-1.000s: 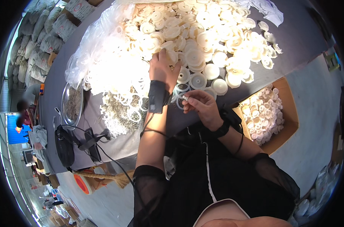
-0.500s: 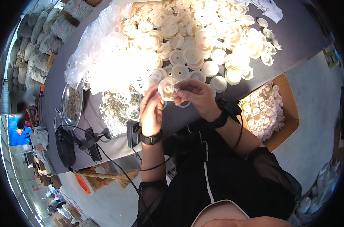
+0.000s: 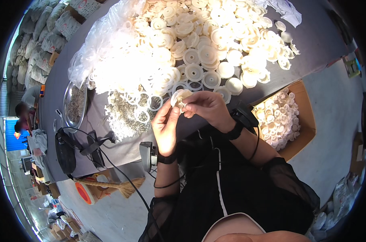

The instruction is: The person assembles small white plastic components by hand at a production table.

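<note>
A round cream plastic disc, tilted so that its raised inner side shows, is pinched at its rim by my left hand. The fingers of my right hand are closed at the disc's middle, on a small white plastic part that they mostly cover. Both hands hover over the near edge of the table. Just beyond them lie thin clear rings and a large heap of similar cream discs. Left of the hands is a pile of tiny clear and metallic pieces.
An oval metal tray of small parts and a black pouch with cables lie at the left. A clear plastic bag lies behind. Right of the table stands a cardboard box of white parts. A straw broom is below the table's edge.
The disc has turned from facing me to a steeper tilt. My right fingers have moved in against its middle, and my left hand has shifted slightly right and down.
</note>
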`<state>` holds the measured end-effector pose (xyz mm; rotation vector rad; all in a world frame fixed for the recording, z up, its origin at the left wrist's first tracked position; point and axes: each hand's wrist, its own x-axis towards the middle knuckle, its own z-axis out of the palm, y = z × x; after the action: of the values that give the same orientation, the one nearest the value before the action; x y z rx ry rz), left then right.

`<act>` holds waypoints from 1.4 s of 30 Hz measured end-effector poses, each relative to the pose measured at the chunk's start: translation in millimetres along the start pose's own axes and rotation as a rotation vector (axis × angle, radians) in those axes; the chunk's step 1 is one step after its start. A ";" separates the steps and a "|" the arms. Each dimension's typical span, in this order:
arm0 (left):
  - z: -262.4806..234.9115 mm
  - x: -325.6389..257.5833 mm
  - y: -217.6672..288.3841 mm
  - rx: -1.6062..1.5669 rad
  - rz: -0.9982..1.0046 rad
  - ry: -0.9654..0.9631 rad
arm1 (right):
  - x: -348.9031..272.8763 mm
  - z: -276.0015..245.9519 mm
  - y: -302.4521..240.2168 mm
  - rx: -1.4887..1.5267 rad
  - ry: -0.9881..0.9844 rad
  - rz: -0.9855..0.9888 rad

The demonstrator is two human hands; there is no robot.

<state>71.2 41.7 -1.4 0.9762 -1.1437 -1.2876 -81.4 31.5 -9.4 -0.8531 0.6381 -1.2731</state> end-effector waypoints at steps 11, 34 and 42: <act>4.6 -11.0 9.1 0.019 -0.016 -0.032 | -2.4 -3.7 -10.9 -0.398 0.084 -0.164; -154.0 -59.9 -24.9 0.863 0.144 0.738 | -9.0 3.5 25.4 0.267 -0.103 0.287; -170.2 -48.6 -25.9 1.132 0.086 0.661 | -11.4 10.9 32.9 0.217 -0.106 0.291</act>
<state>235.3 75.9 -63.7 1.9408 -1.3141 -0.0709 -56.8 47.1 -31.3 -0.6189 0.5079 -1.0058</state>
